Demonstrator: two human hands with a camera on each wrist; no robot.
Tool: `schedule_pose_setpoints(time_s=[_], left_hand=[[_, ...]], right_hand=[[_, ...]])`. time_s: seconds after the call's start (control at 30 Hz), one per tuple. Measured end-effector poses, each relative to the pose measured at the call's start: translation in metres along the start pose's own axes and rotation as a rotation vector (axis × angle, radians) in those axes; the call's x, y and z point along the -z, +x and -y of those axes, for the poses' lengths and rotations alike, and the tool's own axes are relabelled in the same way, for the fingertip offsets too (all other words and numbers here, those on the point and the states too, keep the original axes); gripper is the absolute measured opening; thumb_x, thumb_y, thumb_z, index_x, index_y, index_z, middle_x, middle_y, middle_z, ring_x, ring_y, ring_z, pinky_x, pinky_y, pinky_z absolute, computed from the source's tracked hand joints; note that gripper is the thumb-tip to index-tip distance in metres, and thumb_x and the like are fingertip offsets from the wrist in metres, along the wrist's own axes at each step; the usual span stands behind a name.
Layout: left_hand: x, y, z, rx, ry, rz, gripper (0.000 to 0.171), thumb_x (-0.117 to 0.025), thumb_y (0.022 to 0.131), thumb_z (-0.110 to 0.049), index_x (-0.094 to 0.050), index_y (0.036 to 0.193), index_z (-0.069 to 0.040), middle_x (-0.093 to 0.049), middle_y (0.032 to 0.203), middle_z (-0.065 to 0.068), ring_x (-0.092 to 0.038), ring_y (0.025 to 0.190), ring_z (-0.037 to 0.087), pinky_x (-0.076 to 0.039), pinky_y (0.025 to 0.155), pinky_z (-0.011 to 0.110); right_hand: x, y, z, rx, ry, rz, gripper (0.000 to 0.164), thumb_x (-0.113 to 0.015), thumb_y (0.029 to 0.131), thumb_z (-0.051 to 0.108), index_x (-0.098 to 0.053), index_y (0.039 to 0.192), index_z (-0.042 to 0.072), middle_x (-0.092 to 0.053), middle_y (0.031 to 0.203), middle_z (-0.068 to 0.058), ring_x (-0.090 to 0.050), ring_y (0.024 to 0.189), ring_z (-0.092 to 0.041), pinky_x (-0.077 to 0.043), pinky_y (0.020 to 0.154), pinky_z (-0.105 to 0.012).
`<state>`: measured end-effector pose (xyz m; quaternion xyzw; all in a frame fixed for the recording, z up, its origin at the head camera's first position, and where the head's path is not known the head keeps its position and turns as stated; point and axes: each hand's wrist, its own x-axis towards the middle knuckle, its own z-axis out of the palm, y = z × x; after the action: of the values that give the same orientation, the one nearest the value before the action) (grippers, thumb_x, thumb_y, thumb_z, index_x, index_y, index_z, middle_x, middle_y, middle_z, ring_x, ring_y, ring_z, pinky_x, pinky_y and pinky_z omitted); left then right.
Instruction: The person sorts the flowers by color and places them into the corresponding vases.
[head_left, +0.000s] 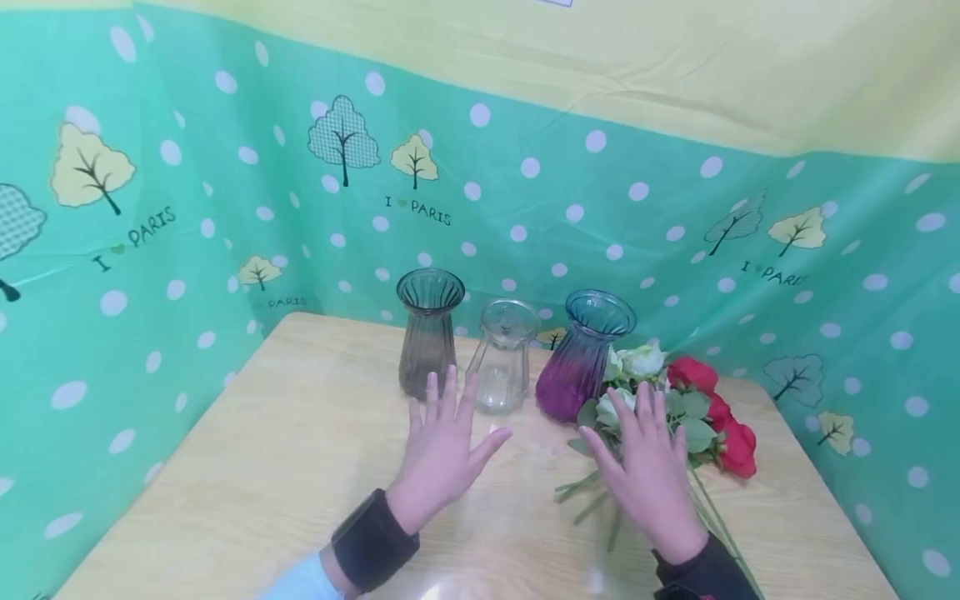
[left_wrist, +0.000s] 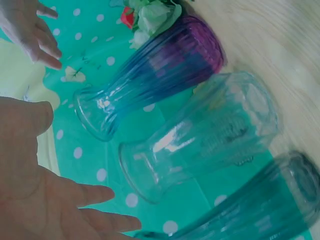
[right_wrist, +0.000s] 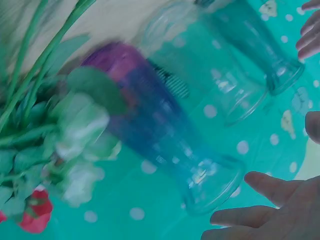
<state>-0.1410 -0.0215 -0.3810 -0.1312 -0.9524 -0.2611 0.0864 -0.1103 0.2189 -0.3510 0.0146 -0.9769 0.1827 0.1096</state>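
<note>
My left hand [head_left: 441, 454] is held with fingers spread in front of a smoky grey glass vase [head_left: 427, 342] and a clear glass vase [head_left: 501, 367], holding nothing. My right hand [head_left: 648, 471], also spread and holding nothing, is over the stems of a bunch of flowers. To its upper left stands a blue-to-purple glass vase [head_left: 581, 362]. White roses [head_left: 641, 360] and red roses [head_left: 737, 448] with green leaves and long stems lie at the right. In the right wrist view, white roses [right_wrist: 80, 127] appear beside the purple vase base. All three vases stand upright, and no flowers show inside them.
The wooden table [head_left: 300, 450] ends against a green dotted curtain [head_left: 525, 200] printed with trees, which hangs behind it and along both sides. Dark bands [head_left: 375, 540] are worn on the wrists. Flower stems [head_left: 720, 521] stretch toward the near side of the table.
</note>
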Motion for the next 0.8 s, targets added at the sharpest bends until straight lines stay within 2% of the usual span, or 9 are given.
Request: schedule_pose_setpoints(time_s=[0.2,0.33,0.5,0.63,0.7,0.8], left_hand=[[-0.011,0.016,-0.014,-0.047,-0.043,0.006,0.082,-0.043,0.089,-0.062,-0.024,0.148,-0.009,-0.014,0.155,0.02,-0.006,0.143,0.043,-0.014,0.111,0.067],[-0.018,0.029,-0.025,-0.101,-0.054,0.013,0.082,-0.04,0.09,-0.063,-0.024,0.148,-0.008,-0.019,0.155,0.019,-0.01,0.143,0.041,-0.017,0.113,0.063],[-0.027,0.047,-0.04,-0.167,-0.092,0.02,0.082,-0.037,0.091,-0.062,-0.024,0.147,-0.004,-0.027,0.152,0.018,-0.022,0.141,0.035,-0.022,0.116,0.053],[-0.037,0.062,-0.05,-0.177,-0.211,0.022,0.078,-0.038,0.092,-0.06,-0.027,0.146,-0.004,-0.033,0.149,0.019,-0.03,0.139,0.033,-0.029,0.114,0.051],[-0.043,0.071,-0.053,-0.171,-0.278,0.022,0.077,-0.041,0.092,-0.058,-0.027,0.146,-0.005,-0.034,0.148,0.019,-0.031,0.138,0.034,-0.03,0.113,0.051],[-0.054,0.083,-0.057,-0.16,-0.357,0.024,0.076,-0.044,0.093,-0.054,-0.024,0.147,-0.005,-0.035,0.147,0.02,-0.032,0.138,0.033,-0.029,0.114,0.049]], right_hand=[[0.016,0.006,-0.028,-0.047,-0.004,-0.023,0.072,-0.042,0.093,0.055,-0.028,0.146,0.008,-0.002,0.154,-0.028,0.003,0.141,-0.047,-0.003,0.099,-0.081],[0.026,0.011,-0.048,-0.06,-0.034,-0.068,0.071,-0.04,0.095,0.054,-0.031,0.144,0.004,-0.007,0.151,-0.033,-0.003,0.139,-0.051,-0.007,0.096,-0.081],[0.03,0.015,-0.07,-0.079,-0.082,-0.108,0.067,-0.04,0.096,0.05,-0.037,0.139,-0.001,-0.024,0.145,-0.035,-0.017,0.133,-0.055,-0.017,0.092,-0.08],[0.028,0.015,-0.083,-0.102,-0.102,-0.109,0.064,-0.042,0.096,0.047,-0.041,0.135,-0.004,-0.03,0.141,-0.035,-0.024,0.129,-0.055,-0.024,0.089,-0.078],[0.027,0.015,-0.089,-0.114,-0.108,-0.103,0.063,-0.043,0.096,0.046,-0.042,0.135,-0.004,-0.031,0.141,-0.036,-0.03,0.126,-0.056,-0.029,0.086,-0.077],[0.024,0.017,-0.101,-0.121,-0.115,-0.106,0.06,-0.045,0.096,0.043,-0.045,0.133,-0.004,-0.039,0.137,-0.035,-0.041,0.117,-0.054,-0.037,0.08,-0.073]])
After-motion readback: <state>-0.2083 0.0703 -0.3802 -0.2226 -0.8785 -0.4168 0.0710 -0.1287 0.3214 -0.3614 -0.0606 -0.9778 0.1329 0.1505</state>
